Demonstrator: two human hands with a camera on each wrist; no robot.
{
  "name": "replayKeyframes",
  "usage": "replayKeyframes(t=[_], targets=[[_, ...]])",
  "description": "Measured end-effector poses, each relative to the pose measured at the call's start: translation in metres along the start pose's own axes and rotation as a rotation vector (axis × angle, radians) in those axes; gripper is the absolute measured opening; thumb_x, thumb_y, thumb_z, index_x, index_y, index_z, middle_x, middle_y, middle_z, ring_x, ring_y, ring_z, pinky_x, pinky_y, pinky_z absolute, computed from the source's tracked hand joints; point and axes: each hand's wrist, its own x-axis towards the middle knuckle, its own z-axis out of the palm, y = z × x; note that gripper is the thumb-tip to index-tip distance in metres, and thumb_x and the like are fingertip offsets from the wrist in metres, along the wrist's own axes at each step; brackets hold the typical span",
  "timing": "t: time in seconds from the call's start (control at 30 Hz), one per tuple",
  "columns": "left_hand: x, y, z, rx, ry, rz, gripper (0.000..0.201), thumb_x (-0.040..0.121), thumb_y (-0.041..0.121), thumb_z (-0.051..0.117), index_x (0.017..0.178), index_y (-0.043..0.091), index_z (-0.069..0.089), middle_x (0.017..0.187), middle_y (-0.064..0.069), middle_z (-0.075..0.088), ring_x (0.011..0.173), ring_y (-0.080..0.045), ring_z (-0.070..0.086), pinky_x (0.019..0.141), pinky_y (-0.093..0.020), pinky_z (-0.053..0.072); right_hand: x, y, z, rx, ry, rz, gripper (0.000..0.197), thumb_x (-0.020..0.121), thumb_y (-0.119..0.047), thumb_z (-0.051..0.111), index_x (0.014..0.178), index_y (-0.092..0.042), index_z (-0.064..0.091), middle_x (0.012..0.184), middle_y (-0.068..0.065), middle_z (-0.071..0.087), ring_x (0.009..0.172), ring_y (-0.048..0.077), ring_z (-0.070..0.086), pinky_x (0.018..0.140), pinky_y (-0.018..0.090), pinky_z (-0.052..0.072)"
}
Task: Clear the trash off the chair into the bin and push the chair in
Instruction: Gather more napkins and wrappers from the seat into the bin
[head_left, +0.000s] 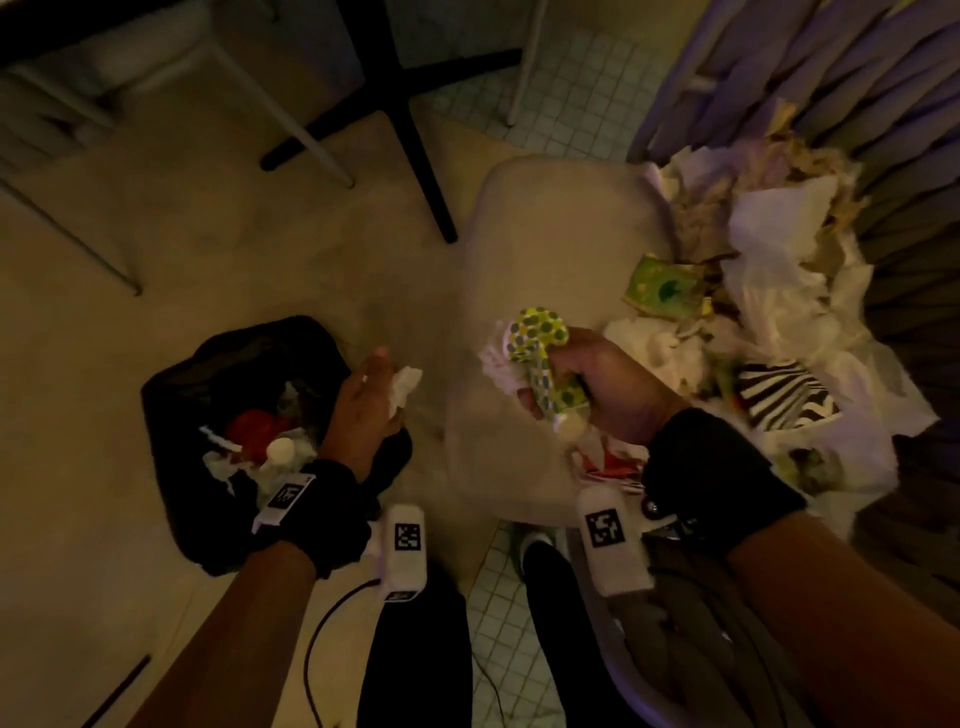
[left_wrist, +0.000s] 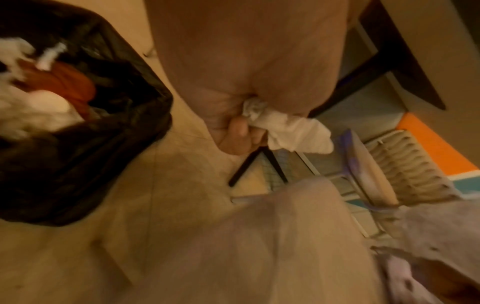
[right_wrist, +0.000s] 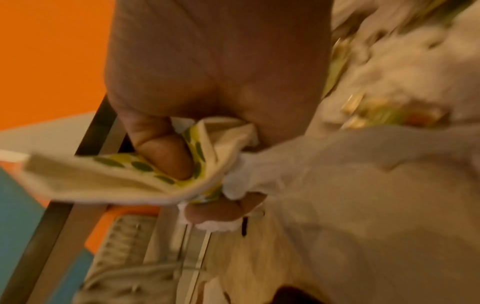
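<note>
While left hand (head_left: 367, 410) pinches tissue (head_left: 404, 385) beside bin (head_left: 171, 395), right hand (head_left: 605, 395) grasps dotted wrapper (head_left: 535, 340), chair (head_left: 556, 244) trash-heaped.

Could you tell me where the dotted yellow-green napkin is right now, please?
In the head view, the right hand grips the dotted napkin above the chair seat, right of the bin.

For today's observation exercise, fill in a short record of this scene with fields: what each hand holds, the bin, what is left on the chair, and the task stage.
left hand: grips a crumpled white tissue, near the bin's rim
right hand: grips a green-dotted paper wrapper with white tissue, over the chair seat
bin: black-lined, on the floor left of the chair, already holding white and red trash
chair: a pile of tissues and wrappers on the seat
stage: clearing unfinished; chair not yet pushed in
</note>
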Motion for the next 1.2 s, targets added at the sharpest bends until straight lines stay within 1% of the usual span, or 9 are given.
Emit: replayKeyframes(t=[0.1,0.2,0.33,0.43,0.53,0.67,0.87,1.03,1.2], targets=[[0.014,-0.024,-0.065,-0.001,0.071,-0.083,0.057,0.095,0.055,0.034,0.143,0.024,0.038,0.145,0.002,0.042,0.130,-0.023,0.043,0.099,-0.040,0.043,0.041,0.024,0.061,-0.222,-0.023,0.042,0.027,0.084,0.005,0.044,0.098,-0.008,0.064,0.094,0.013,0.065,0.082,0.024,0.061,0.076,0.035,0.049],[0.026,-0.053,-0.130,-0.042,0.078,-0.177,0.055,0.097,0.054,0.028,0.141,0.023,0.040,0.149,-0.005,0.039,0.134,-0.030,0.040,0.110,-0.047,0.035,0.088,0.063,0.124,-0.459,-0.057,0.141,0.028,0.083,-0.013,0.057,0.111,-0.010,0.061,0.105,0.011,0.065,0.096,0.026,0.062,0.082,0.035,0.046],[0.046,-0.099,-0.211,-0.118,0.205,-0.221,0.052,0.098,0.046,0.037,0.142,0.018,0.036,0.144,-0.013,0.045,0.113,-0.030,0.055,0.086,-0.040,0.047,0.144,0.121,0.198,-0.582,-0.141,0.246,0.041,0.086,-0.013,0.061,0.127,-0.007,0.052,0.125,0.013,0.060,0.114,0.030,0.057,0.100,0.040,0.046],[0.084,-0.124,-0.251,-0.133,0.263,-0.305,0.048,0.098,0.034,0.043,0.139,0.009,0.040,0.138,-0.015,0.047,0.119,-0.036,0.050,0.089,-0.044,0.044,0.185,0.167,0.236,-0.654,-0.189,0.285,0.051,0.087,-0.009,0.062,0.134,-0.007,0.042,0.117,0.005,0.055,0.114,0.025,0.054,0.093,0.032,0.044],[0.123,-0.148,-0.279,-0.100,0.284,-0.343,0.048,0.097,0.035,0.045,0.133,0.004,0.047,0.131,-0.017,0.052,0.114,-0.034,0.052,0.094,-0.043,0.043,0.229,0.215,0.262,-0.695,-0.174,0.293,0.073,0.080,-0.016,0.072,0.141,-0.007,0.033,0.132,0.011,0.052,0.120,0.029,0.052,0.103,0.047,0.042],[0.134,-0.170,-0.296,-0.004,0.167,-0.211,0.066,0.087,0.060,0.046,0.141,0.024,0.036,0.151,-0.004,0.032,0.140,-0.025,0.029,0.116,-0.051,0.026,0.257,0.250,0.281,-0.581,-0.087,0.257,0.087,0.084,-0.015,0.068,0.149,-0.016,0.010,0.149,0.008,0.033,0.134,0.025,0.037,0.105,0.039,0.038],[0.135,-0.192,-0.314,0.091,0.074,-0.152,0.090,0.066,0.084,0.052,0.143,0.047,0.023,0.158,0.008,0.018,0.143,-0.020,0.025,0.114,-0.051,0.028,0.261,0.257,0.278,-0.820,-0.200,0.289,0.080,0.092,-0.028,0.055,0.150,-0.028,-0.001,0.159,0.004,0.008,0.142,0.028,0.024,0.107,0.036,0.036],[0.100,-0.175,-0.280,0.362,-0.026,-0.127,0.047,0.097,0.032,0.049,0.140,0.014,0.041,0.148,-0.008,0.039,0.134,-0.028,0.039,0.103,-0.037,0.036,0.212,0.228,0.240,-0.780,-0.219,0.369,0.052,0.091,-0.024,0.057,0.138,-0.013,0.040,0.134,0.011,0.049,0.118,0.028,0.051,0.096,0.037,0.042],[0.073,-0.131,-0.195,0.619,-0.205,-0.146,0.031,0.098,0.032,0.046,0.124,0.016,0.050,0.127,-0.009,0.053,0.120,-0.033,0.050,0.088,-0.035,0.038,0.135,0.169,0.164,-0.683,-0.128,0.307,0.034,0.090,-0.013,0.056,0.123,-0.008,0.051,0.096,0.012,0.059,0.077,0.021,0.059,0.069,0.028,0.045]])
